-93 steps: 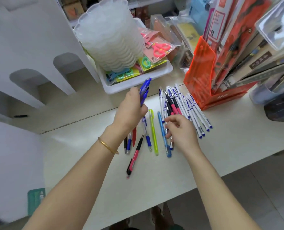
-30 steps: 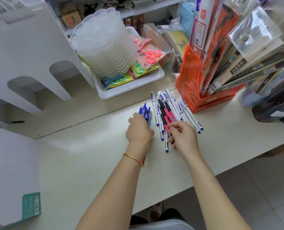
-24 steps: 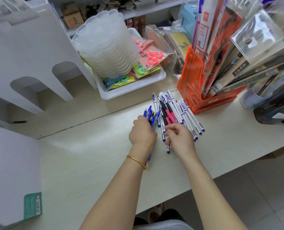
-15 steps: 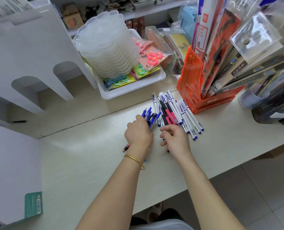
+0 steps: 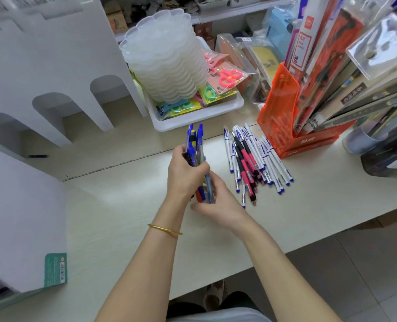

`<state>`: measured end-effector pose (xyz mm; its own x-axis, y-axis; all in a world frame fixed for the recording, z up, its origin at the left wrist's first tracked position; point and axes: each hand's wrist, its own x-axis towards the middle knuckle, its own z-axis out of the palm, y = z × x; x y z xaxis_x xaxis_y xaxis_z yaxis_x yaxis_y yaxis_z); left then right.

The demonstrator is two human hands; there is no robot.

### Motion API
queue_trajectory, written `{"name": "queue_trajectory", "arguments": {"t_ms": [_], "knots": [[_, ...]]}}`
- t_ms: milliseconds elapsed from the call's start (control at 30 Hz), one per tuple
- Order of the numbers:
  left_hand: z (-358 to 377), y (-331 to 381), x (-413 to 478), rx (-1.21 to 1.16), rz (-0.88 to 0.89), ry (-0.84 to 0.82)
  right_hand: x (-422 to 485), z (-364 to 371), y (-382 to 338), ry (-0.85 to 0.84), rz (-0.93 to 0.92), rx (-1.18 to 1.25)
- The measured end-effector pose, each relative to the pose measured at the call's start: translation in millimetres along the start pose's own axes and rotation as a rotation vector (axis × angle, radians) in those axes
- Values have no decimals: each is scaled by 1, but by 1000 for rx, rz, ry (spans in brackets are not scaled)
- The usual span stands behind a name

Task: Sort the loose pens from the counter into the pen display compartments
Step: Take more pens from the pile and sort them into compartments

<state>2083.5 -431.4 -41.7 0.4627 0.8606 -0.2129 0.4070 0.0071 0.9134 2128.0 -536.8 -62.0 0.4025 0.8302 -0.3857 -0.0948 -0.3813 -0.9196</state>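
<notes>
Left hand [image 5: 185, 173] grip round pen bundle [image 5: 196, 149] (right hand [image 5: 218, 201] beneath).

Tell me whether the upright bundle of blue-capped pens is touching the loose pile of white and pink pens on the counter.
Apart. The head view shows bare counter between the bundle and the pile.

Two hands [image 5: 188, 173] share one bundle of pens [image 5: 196, 149]; one loose pile of pens [image 5: 253, 159] on the desk [image 5: 309, 201]; one gold bangle [image 5: 165, 229].
</notes>
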Motion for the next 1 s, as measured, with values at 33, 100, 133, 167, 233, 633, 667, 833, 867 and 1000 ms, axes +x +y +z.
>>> {"name": "queue_trajectory", "arguments": {"t_ms": [33, 100, 133, 167, 233, 633, 667, 833, 867, 1000], "knots": [[-2, 2, -2, -53, 26, 6, 4, 5, -3, -6, -39, -2], [-8, 2, -6, -137, 66, 30, 14, 15, -7, 24, -98, 47], [-12, 0, -7, -166, 86, 40, 18, 19, -8, 41, -127, 70], [-16, -1, -8, -189, 107, 45, 22, 23, -7, 57, -155, 75], [-24, -4, -10, -231, 142, 50, 30, 30, -4, 83, -187, 52], [-50, -43, -21, -277, 243, 63, 50, 75, 22, 153, -207, 60], [-50, -48, -23, -288, 229, 82, 49, 78, 24, 155, -208, 55], [-52, -60, -28, -334, 221, 115, 46, 86, 27, 135, -235, 147], [-53, -61, -28, -346, 229, 112, 45, 86, 26, 129, -259, 130], [-57, -61, -28, -351, 238, 100, 43, 88, 19, 118, -340, 168]]}}
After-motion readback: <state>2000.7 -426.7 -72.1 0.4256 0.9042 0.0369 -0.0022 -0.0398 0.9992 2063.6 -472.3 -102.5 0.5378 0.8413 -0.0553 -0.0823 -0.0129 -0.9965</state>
